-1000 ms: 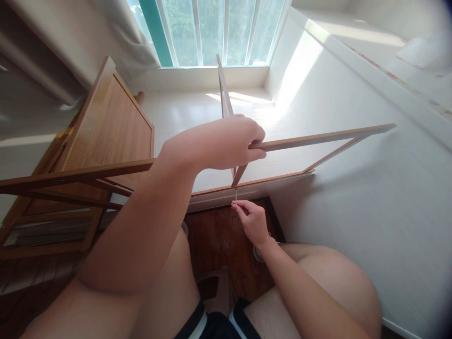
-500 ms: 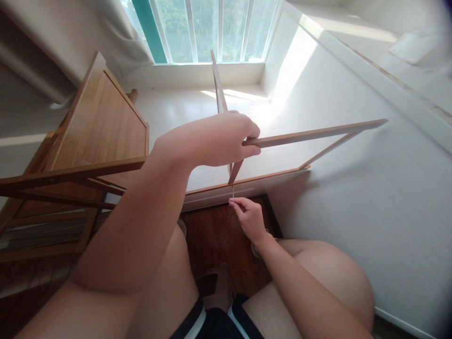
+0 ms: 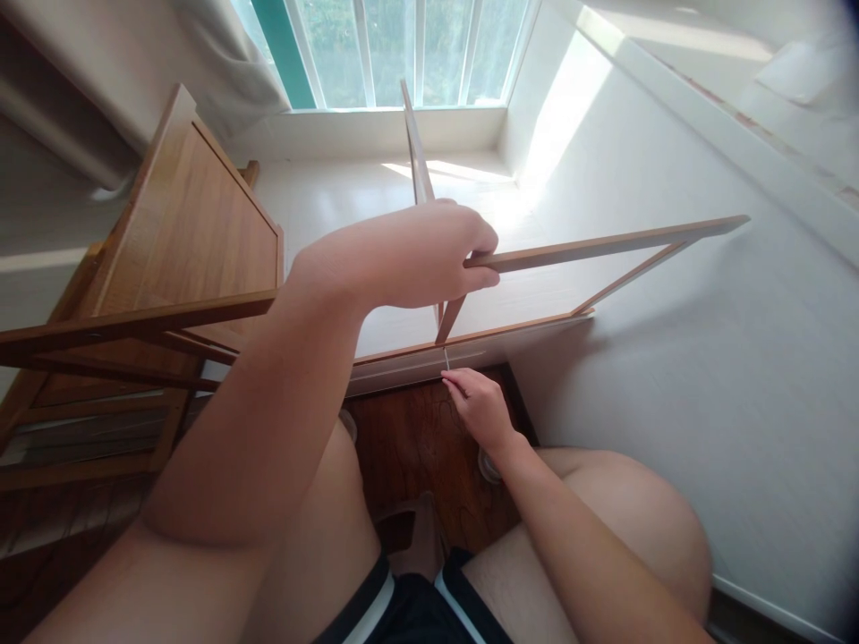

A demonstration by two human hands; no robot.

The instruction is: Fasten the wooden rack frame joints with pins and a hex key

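Fingers [image 3: 451,380] of the right hand [image 3: 480,410] pinch a thin metal pin [image 3: 446,359] at frame centre, now slightly nearer the lower rail; the left hand [image 3: 416,259] keeps its clench on the wooden frame [image 3: 604,246].

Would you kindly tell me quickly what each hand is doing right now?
Left hand: closed around the top rail of the wooden frame.
Right hand: pinching a thin metal pin just under the frame's lower rail.

Dark wooden floor [image 3: 429,456], white panel's [image 3: 376,224] near edge apparently resting on it, wooden furniture [image 3: 167,268] at left
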